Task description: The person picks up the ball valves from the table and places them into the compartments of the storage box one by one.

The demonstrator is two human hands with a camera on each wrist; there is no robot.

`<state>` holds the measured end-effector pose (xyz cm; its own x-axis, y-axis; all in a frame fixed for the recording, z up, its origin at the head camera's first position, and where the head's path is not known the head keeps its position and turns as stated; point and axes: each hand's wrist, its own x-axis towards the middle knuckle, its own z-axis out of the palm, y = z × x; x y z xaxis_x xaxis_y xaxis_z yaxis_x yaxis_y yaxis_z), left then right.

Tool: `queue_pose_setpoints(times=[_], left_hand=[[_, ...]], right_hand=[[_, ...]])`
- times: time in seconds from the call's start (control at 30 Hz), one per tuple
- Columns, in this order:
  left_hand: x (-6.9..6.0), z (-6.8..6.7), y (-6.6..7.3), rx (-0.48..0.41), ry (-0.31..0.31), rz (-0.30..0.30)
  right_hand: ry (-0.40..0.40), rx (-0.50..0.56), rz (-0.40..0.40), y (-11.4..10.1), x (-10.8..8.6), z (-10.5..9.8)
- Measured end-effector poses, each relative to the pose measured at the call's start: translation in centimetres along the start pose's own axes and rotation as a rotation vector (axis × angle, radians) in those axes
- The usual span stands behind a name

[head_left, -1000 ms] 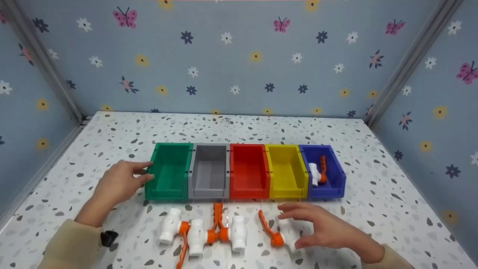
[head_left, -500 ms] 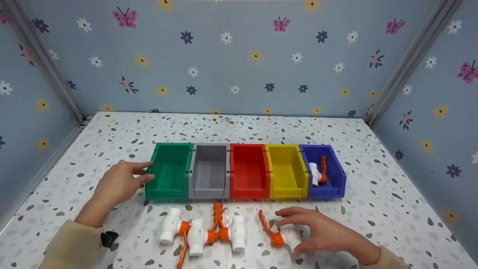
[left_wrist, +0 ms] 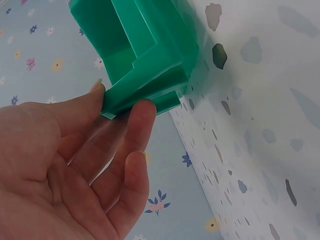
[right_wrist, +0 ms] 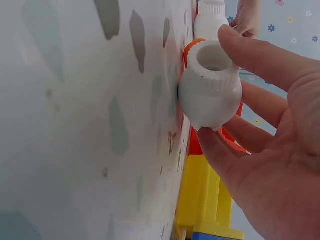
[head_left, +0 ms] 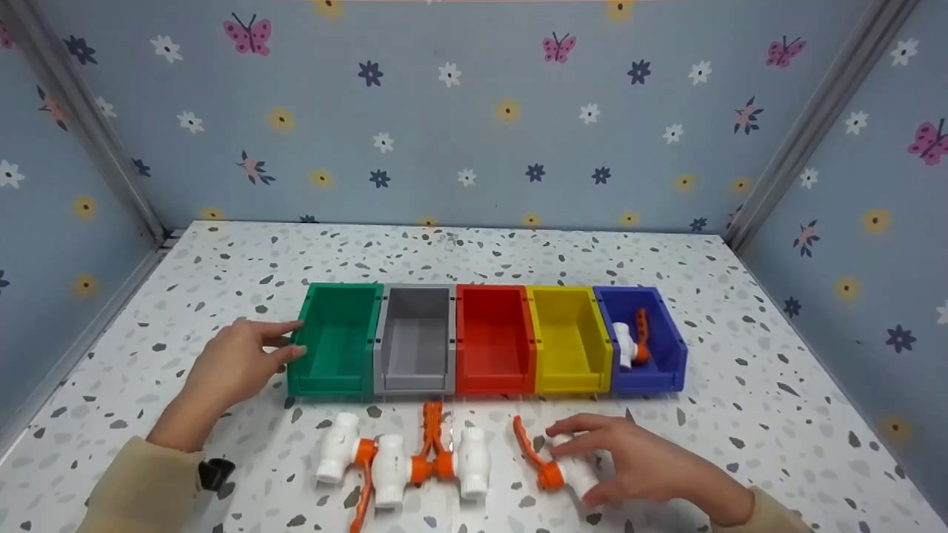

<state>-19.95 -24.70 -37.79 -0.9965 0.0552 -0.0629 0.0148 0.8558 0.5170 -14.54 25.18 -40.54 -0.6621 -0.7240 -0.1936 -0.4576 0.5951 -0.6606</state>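
Note:
My left hand (head_left: 235, 363) holds the left side edge of the green bin (head_left: 329, 386) between thumb and fingers; in the left wrist view the fingertips lie against the bin's rim (left_wrist: 142, 80). My right hand (head_left: 641, 459) grips a white ball valve (head_left: 576, 477) with an orange handle lying on the table. In the right wrist view, thumb and a finger sit at opposite sides of the valve's white body (right_wrist: 210, 97). To its left lie three more ball valves: one at the left (head_left: 338, 448), one in the middle (head_left: 389, 470) and one at the right (head_left: 472, 463).
Right of the green bin, joined in a row, stand a grey bin (head_left: 415, 383), a red bin (head_left: 495, 383), a yellow bin (head_left: 572, 383) and a blue bin (head_left: 646, 382). Another ball valve (head_left: 623, 346) lies inside the blue one. Patterned panels (head_left: 474, 126) enclose the speckled table (head_left: 474, 255).
My right hand has shifted slightly down and left, its fingers closing in around the ball valve. The left hand and the bins have stayed put.

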Motion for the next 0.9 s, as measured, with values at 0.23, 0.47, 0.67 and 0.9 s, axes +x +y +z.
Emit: queue_pose_setpoints(times=[0.23,0.47,0.67,0.9], left_hand=[[-0.03,-0.01,0.1,0.0,-0.005,0.003],[0.01,-0.01,0.1,-0.004,-0.002,-0.006],[0.12,0.1,0.01,-0.003,-0.003,0.002],[0.18,0.09,-0.04,0.001,-0.005,-0.004]], right_hand=[[0.025,-0.021,-0.025,0.27,0.02,0.0],[0.008,-0.045,-0.013,0.2,-0.1,-0.4],[-0.024,-0.076,-0.011,0.23,-0.32,-0.7],[0.028,-0.119,-0.052,0.67,-0.51,-0.55]])
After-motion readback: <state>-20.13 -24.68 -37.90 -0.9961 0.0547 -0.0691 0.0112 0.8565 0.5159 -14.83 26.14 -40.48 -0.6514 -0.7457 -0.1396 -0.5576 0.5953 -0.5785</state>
